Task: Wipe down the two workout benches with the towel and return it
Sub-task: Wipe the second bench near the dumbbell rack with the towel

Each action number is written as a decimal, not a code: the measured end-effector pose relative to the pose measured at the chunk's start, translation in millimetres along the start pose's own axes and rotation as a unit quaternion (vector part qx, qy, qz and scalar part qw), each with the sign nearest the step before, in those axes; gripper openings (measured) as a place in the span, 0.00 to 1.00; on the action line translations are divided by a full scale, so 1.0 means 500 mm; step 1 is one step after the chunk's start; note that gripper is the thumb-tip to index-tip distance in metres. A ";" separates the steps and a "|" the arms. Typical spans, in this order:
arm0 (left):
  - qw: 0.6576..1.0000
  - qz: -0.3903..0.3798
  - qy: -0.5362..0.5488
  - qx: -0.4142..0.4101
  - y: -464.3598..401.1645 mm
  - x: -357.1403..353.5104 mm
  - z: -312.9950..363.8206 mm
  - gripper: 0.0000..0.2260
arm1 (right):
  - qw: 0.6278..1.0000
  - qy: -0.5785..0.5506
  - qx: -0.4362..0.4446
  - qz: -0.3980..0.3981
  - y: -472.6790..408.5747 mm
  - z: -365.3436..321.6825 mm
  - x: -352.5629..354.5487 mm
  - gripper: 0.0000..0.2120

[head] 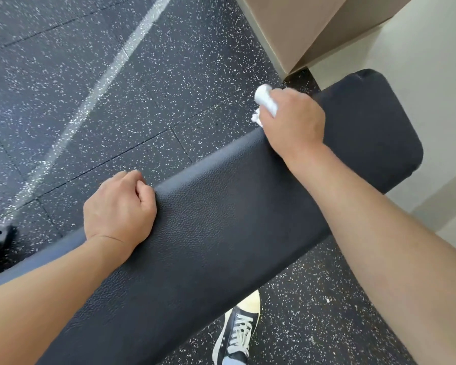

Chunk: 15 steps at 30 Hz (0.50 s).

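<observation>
Head view: right hand grips towel.

A gym: black rubber floor tiles flecked with white, a painted floor line, and a padded workout bench.

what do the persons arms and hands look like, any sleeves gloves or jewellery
Both forearms are bare right to the frame edge: no sleeves in view. The left hand and the right hand wear no gloves, and no watch, band or bracelet shows at either wrist. No rings are visible, though most of the fingers are hidden from the camera.
</observation>
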<state>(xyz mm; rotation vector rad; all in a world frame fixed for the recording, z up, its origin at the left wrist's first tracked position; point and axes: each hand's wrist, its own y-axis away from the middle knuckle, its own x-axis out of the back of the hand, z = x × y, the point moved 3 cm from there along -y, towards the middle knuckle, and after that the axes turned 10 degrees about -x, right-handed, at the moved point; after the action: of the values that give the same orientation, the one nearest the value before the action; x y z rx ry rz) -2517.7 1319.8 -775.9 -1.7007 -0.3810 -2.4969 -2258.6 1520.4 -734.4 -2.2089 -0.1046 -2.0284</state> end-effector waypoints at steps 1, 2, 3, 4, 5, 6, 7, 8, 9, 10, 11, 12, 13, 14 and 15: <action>1.000 0.000 0.001 0.000 0.000 0.000 0.000 0.14 | 0.999 -0.003 0.035 -0.016 0.033 -0.054 -0.002 0.07; 1.000 -0.001 0.002 0.001 0.001 0.001 0.001 0.14 | 0.997 -0.022 0.068 -0.041 0.076 -0.117 -0.004 0.07; 1.000 -0.002 0.004 0.004 0.001 0.001 0.000 0.14 | 0.991 -0.050 0.100 -0.069 0.129 -0.179 -0.006 0.07; 1.000 -0.002 0.007 0.008 0.000 0.001 0.001 0.14 | 0.986 -0.078 0.122 -0.087 0.183 -0.232 -0.006 0.07; 1.000 -0.001 0.010 0.013 0.000 0.001 0.001 0.14 | 0.981 -0.113 0.130 -0.090 0.228 -0.270 -0.003 0.07; 1.000 0.001 0.013 0.019 0.000 0.002 0.001 0.14 | 0.977 -0.151 0.129 -0.081 0.258 -0.288 0.001 0.07; 1.000 0.003 0.014 0.021 0.001 0.003 0.001 0.14 | 0.973 -0.180 0.132 -0.064 0.272 -0.291 0.002 0.07; 1.000 0.005 0.014 0.020 0.002 0.004 0.000 0.13 | 0.969 -0.191 0.151 -0.045 0.271 -0.282 0.003 0.08; 1.000 0.006 0.012 0.017 0.002 0.004 -0.001 0.13 | 0.967 -0.175 0.183 -0.030 0.259 -0.263 0.003 0.09; 1.000 0.005 0.011 0.013 0.002 0.004 -0.002 0.13 | 0.967 -0.131 0.216 -0.017 0.240 -0.238 0.003 0.11; 1.000 0.004 0.010 0.008 0.001 0.003 -0.002 0.12 | 0.971 -0.081 0.226 -0.008 0.210 -0.204 0.001 0.14; 1.000 0.001 0.009 0.007 0.001 0.002 -0.003 0.12 | 0.978 -0.045 0.202 -0.008 0.176 -0.160 -0.002 0.16; 1.000 -0.001 0.009 0.006 0.000 0.002 -0.002 0.12 | 0.988 -0.031 0.152 -0.008 0.137 -0.112 -0.003 0.15; 1.000 -0.003 0.012 0.007 0.000 0.003 -0.002 0.12 | 0.996 -0.028 0.089 -0.005 0.102 -0.063 0.000 0.13; 1.000 -0.004 0.015 0.007 0.001 0.003 -0.002 0.12 | 0.999 -0.041 0.024 0.007 0.075 -0.017 0.006 0.11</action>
<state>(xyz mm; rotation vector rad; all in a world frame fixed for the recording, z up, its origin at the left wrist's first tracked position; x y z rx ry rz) -2518.9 1319.3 -774.6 -1.6575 -0.4025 -2.5152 -2261.3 1482.0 -732.7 -2.2578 -0.1444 -1.9084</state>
